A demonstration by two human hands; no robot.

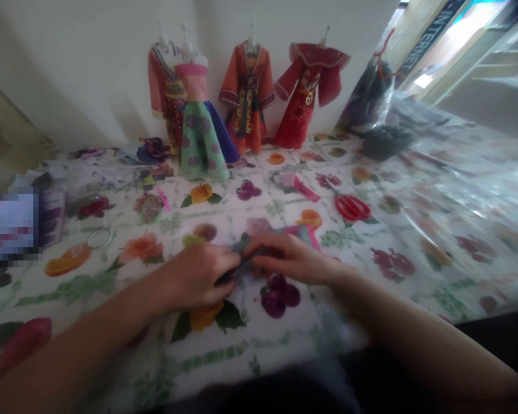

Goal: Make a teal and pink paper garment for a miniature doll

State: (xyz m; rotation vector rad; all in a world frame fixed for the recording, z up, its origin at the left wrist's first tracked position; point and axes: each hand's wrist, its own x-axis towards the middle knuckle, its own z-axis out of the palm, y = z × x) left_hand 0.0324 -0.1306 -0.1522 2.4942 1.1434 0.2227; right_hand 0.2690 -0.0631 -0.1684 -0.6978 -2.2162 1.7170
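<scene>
Both hands meet over a narrow piece of grey fabric [303,233] with a pink edge at its right end, lying low over the table. My left hand [204,271] is closed round the fabric's left end, thumb and fingers pinching it. From the right, my right hand [292,259] reaches across with bent fingers pressed together on the middle of the fabric, its fingertips close to the left hand. The palms hide much of the piece, and the picture is somewhat blurred. Red-handled scissors [351,207] lie beyond my right hand, beside a pink scrap [305,188].
Several dolls in dresses stand along the back wall, among them one in a green skirt [202,144] and one in red [300,98]. A white ring [100,237] and scraps lie left. Clear plastic sheeting [470,190] covers the right of the fruit-patterned tablecloth [250,345].
</scene>
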